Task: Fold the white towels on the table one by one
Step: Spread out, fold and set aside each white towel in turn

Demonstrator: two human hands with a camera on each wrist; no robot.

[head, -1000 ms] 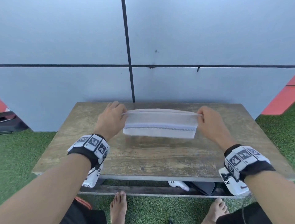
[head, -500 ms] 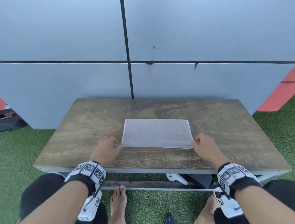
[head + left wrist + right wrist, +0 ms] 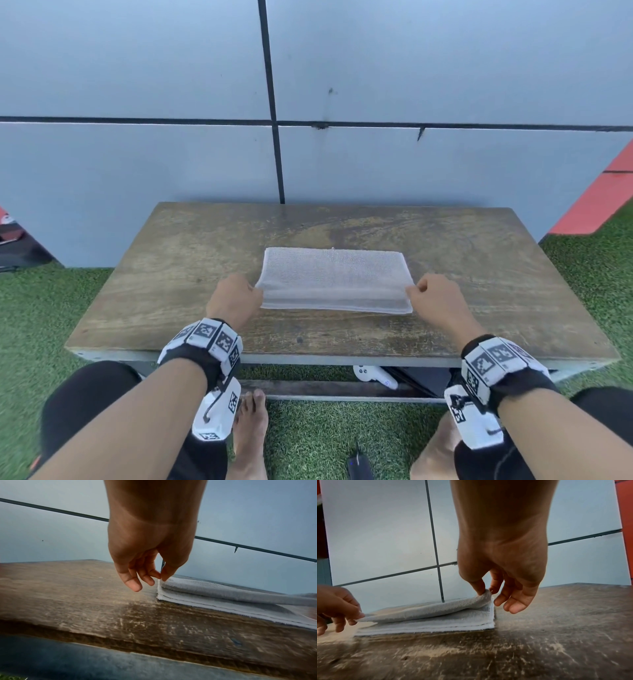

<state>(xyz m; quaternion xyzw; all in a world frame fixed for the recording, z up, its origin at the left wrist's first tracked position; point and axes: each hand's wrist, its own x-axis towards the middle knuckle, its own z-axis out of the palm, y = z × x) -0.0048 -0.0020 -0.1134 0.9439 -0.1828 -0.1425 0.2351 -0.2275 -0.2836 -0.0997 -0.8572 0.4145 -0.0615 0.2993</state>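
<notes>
One white towel (image 3: 334, 277) lies folded in the middle of the wooden table (image 3: 171, 274). My left hand (image 3: 236, 298) pinches the top layer at its near left corner, seen close in the left wrist view (image 3: 160, 576) against the towel (image 3: 223, 592). My right hand (image 3: 433, 294) pinches the top layer at the near right corner (image 3: 485, 593) and lifts it a little off the lower layers of the towel (image 3: 436, 615). The left hand (image 3: 339, 608) also shows at the far end there. The lifted layer sags between the two hands.
A grey panelled wall (image 3: 308, 102) stands right behind the table. Green artificial grass (image 3: 34, 308) surrounds it. A white controller (image 3: 375, 375) lies on the shelf under the tabletop. My bare feet (image 3: 251, 428) and knees are below the front edge.
A second ago both hands held the towel up at the far side. They laid it flat toward me, and now pinch the near corners and lift the top layer.
</notes>
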